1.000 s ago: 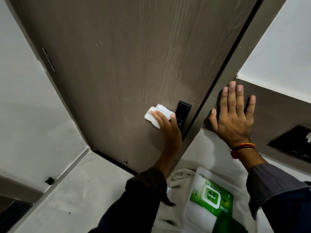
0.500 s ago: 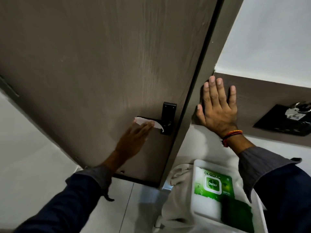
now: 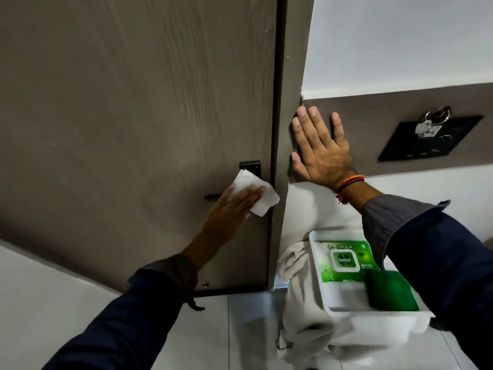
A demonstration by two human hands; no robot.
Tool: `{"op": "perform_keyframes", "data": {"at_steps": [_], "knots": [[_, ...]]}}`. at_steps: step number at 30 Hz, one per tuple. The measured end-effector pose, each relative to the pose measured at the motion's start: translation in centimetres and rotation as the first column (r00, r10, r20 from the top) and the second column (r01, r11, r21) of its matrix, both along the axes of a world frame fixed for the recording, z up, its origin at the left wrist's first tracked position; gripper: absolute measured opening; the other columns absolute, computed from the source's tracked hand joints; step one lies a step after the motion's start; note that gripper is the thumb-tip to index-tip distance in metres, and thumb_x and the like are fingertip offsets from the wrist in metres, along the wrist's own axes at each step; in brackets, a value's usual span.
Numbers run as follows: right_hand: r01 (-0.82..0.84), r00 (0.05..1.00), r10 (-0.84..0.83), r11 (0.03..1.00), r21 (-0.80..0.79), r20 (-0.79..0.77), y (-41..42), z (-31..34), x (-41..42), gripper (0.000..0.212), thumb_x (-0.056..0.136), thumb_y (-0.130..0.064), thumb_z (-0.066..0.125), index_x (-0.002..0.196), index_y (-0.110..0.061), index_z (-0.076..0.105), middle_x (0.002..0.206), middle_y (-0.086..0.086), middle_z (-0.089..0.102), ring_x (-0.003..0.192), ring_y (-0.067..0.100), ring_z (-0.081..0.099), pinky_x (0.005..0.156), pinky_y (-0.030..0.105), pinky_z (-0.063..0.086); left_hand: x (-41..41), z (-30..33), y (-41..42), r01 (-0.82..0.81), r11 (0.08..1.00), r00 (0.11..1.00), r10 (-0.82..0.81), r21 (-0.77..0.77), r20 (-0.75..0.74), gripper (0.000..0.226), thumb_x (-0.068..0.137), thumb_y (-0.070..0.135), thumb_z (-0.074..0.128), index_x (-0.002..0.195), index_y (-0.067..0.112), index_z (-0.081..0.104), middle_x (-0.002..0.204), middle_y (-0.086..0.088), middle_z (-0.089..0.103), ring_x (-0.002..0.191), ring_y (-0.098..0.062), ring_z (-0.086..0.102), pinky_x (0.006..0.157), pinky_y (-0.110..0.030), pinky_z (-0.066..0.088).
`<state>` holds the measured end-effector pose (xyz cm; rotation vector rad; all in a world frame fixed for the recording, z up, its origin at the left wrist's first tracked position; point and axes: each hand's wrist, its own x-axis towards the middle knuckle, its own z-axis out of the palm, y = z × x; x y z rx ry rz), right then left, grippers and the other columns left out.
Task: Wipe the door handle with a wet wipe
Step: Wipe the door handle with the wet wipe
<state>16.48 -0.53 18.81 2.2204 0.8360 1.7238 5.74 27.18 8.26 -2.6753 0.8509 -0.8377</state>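
A black lever door handle (image 3: 212,196) with its black backplate (image 3: 250,166) sits near the right edge of the brown wood-grain door (image 3: 133,102). My left hand (image 3: 230,209) presses a white wet wipe (image 3: 256,192) flat over the handle, covering most of the lever; only the lever's left tip shows. My right hand (image 3: 321,153) lies flat with fingers spread on the brown wall panel beside the door frame, holding nothing.
A white tray (image 3: 373,313) below my right arm holds a green Dettol wipes pack (image 3: 344,261) and a green object (image 3: 390,292), resting on a beige cloth (image 3: 301,303). A black wall plate (image 3: 426,140) with keys (image 3: 429,124) hangs at right. Pale floor tiles lie below.
My left hand has slid the wipe right along the lever toward the backplate. The view has swung so the door stands more upright. My right hand stays on the wall panel.
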Motion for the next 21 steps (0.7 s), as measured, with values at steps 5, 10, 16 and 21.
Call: {"op": "perform_keyframes", "data": {"at_steps": [5,10,16,21], "knots": [[0.026,0.999,-0.025,1.000,0.016,-0.043,-0.2,-0.1,-0.6,0.079,0.102,-0.041,0.042,0.166,-0.006,0.012,0.175,0.011,-0.007,0.163,0.026,-0.002,0.133,0.051,-0.005,-0.2,0.8,2.9,0.055,0.995,0.998,-0.055,0.078,0.003,0.064,0.096,0.016,0.063,0.155,0.018,0.037,0.163,0.000,0.036,0.150,-0.021,0.033,0.124,-0.050,0.028],[0.011,0.996,-0.010,1.000,0.013,-0.094,0.1,0.1,-0.5,0.081,0.101,-0.041,0.042,0.166,-0.008,0.008,0.175,0.009,-0.009,0.163,0.025,-0.003,0.132,0.051,-0.005,0.1,1.0,-0.7,0.026,0.999,1.000,-0.026,0.038,0.005,0.070,0.095,0.007,0.062,0.157,0.015,0.031,0.165,0.001,0.032,0.153,-0.021,0.029,0.126,-0.046,0.023],[0.009,0.989,-0.004,0.999,0.033,-0.150,0.3,0.3,-1.0,0.083,0.101,-0.039,0.043,0.166,-0.010,0.002,0.176,0.009,-0.006,0.163,0.023,-0.007,0.132,0.050,-0.007,-0.9,1.8,1.9,0.001,0.997,0.993,0.007,0.072,-0.116,0.075,0.092,0.015,0.067,0.157,0.015,0.032,0.165,-0.001,0.030,0.153,-0.025,0.027,0.125,-0.052,0.026],[0.018,0.984,-0.018,1.000,0.000,-0.176,0.3,0.4,-1.2,0.082,0.102,-0.042,0.041,0.166,-0.011,0.000,0.169,0.013,0.020,0.162,0.022,-0.010,0.132,0.050,-0.010,-1.4,1.2,-2.8,-0.148,0.981,0.980,0.129,-0.123,-0.149,0.073,0.094,0.019,0.066,0.157,0.011,0.031,0.162,-0.007,0.037,0.152,-0.030,0.031,0.125,-0.053,0.025]]}}
